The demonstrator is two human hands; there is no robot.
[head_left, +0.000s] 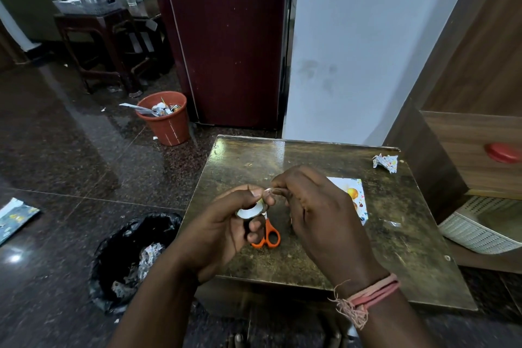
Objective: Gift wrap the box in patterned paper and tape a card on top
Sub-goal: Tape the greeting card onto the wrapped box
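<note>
Left hand (226,223) is gripping a tape roll (250,210); right hand (313,206) is pinching its tape end. Both hands are hovering over mid desk (409,257), scissors (268,236) below, wrapped box (357,195) right, far edge bare.

Scissors (267,236) on table (395,234), card (356,198) right (partly hidden), bin (166,118) behind-left

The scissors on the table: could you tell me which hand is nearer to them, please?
Left. The left hand, gripping the tape roll, overlaps the scissors in view; the right hand is just to their right.
</note>
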